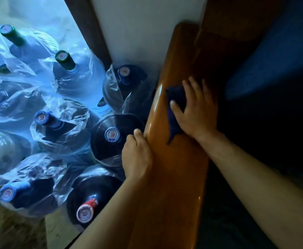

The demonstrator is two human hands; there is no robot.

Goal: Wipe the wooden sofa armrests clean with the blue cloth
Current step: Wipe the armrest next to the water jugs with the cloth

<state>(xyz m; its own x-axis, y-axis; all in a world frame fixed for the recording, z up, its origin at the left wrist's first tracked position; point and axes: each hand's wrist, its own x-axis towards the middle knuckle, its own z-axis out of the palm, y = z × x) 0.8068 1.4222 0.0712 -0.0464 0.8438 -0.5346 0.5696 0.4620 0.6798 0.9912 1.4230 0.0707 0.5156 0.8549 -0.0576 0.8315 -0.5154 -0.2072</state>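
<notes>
Large water jugs crowd the floor at the left, standing close together, most of them wrapped in loose, crinkled clear plastic bags. Two jugs at the back carry green caps, several nearer ones have blue caps with round printed seals, and the nearest jug has a red and white cap. A pale wall rises behind them, with a dark vertical frame to its left. Bright bluish light washes over the jugs at the upper left. A patch of speckled floor shows at the lower left. A blue cushion lies at the upper right, above deep shadow
</notes>
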